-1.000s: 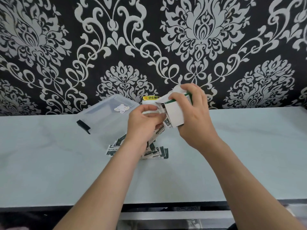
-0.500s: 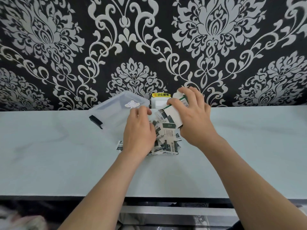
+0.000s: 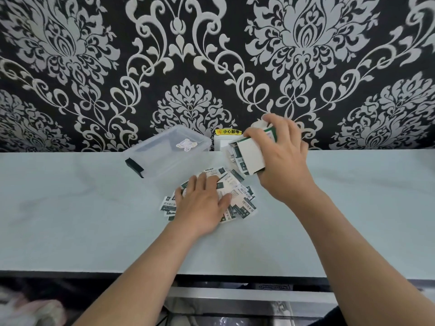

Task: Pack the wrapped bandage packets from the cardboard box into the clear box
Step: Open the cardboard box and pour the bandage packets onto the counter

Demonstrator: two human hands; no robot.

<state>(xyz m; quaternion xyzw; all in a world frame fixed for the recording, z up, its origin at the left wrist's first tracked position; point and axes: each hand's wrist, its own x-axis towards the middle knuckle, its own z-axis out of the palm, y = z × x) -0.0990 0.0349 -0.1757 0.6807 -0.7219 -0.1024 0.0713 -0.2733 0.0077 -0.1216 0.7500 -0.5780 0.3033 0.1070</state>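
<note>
My right hand [image 3: 282, 161] grips a small white-and-green cardboard box [image 3: 250, 158], tilted with its open end toward the left and down; a few packets show in its mouth. Below it a loose pile of white-and-dark-green wrapped bandage packets [image 3: 237, 203] lies on the pale countertop. My left hand [image 3: 201, 205] rests flat on the left part of that pile, fingers spread and straight. The clear box [image 3: 164, 154], with a lid, a black latch and a small sticker on top, stands just behind and left of the pile.
A white wall socket with a yellow warning label [image 3: 227, 137] sits at the wall behind the clear box. The pale countertop [image 3: 82, 208] runs wide on both sides; its front edge [image 3: 94, 274] drops to a dark shelf area below. Patterned black-and-silver wallpaper backs the counter.
My left hand left the cardboard box's mouth and came down flat onto the pile. More packets have spilled onto the counter. The box in my right hand has moved a little right.
</note>
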